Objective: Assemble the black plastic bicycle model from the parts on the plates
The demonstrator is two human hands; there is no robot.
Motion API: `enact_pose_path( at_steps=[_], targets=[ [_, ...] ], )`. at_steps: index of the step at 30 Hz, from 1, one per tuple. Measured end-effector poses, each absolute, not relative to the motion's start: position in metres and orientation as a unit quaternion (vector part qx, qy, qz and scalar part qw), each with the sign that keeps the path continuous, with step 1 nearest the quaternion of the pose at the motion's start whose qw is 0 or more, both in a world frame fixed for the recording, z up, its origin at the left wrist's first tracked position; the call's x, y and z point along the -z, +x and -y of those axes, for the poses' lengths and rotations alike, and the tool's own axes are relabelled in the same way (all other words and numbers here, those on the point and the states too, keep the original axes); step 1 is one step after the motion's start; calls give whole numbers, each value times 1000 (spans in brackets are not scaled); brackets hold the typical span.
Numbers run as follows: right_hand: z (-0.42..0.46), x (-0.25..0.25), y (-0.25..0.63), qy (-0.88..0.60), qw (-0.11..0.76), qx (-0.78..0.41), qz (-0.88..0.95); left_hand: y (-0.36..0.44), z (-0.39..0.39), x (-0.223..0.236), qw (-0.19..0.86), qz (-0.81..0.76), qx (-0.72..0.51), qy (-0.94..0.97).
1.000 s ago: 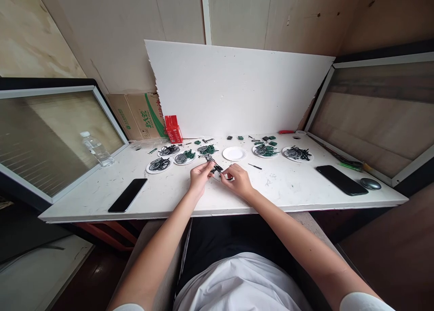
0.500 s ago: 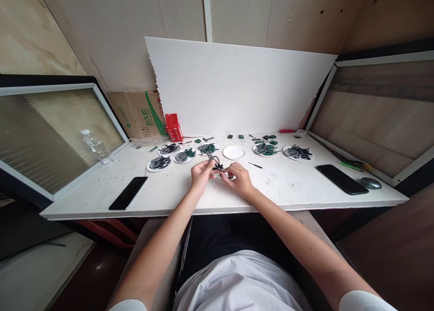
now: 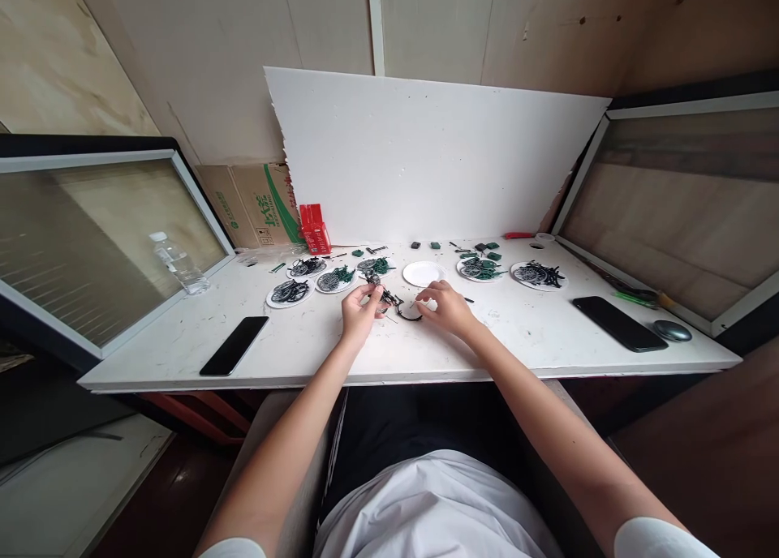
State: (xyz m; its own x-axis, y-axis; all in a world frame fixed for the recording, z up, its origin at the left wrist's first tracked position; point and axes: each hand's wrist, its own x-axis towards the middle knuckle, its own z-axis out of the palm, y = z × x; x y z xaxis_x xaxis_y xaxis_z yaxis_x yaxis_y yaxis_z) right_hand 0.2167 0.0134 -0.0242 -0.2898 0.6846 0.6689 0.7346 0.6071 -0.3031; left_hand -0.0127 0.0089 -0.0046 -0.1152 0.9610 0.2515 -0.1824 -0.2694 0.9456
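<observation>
My left hand (image 3: 360,315) is closed, thumb against fingers, around a small black model piece (image 3: 389,298) with what looks like a spoked wheel at its far end. The piece resembles part of a toy bicycle; its finer details are too small to tell. To the right of it, a thin black curved part (image 3: 410,318) reaches toward my right fingertips. My right hand (image 3: 447,308) hovers just above the table with its thumb and fingers pinched; what they hold, if anything, is too small to make out.
Paper plates of black and green parts stand behind my hands, including one plate (image 3: 539,275) at right. A plain white plate (image 3: 424,274) lies between them. Phones (image 3: 234,345) (image 3: 619,324), a mouse (image 3: 672,330), a bottle (image 3: 178,263) and a red box (image 3: 315,229) are around.
My right hand has moved right, away from the left hand and the model piece. A black curved part now shows between the hands. My left hand keeps its hold.
</observation>
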Motion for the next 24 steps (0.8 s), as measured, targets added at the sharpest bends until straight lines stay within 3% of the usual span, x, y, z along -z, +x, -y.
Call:
enact_pose_path(
  at_steps=[6,15,19,24],
  targets=[
    [-20,45,208,-371,360,40,855,-13,-11,8,442,-414,-619,501],
    [-20,50,200,-386,349,47,853,-14,-10,8,440,-408,-615,511],
    [-18,39,203,-417,398,2,817,-15,-10,8,436,-407,-615,517],
    [-12,20,205,-394,486,-162,763,-15,-12,9,429,-412,-611,523]
  ],
)
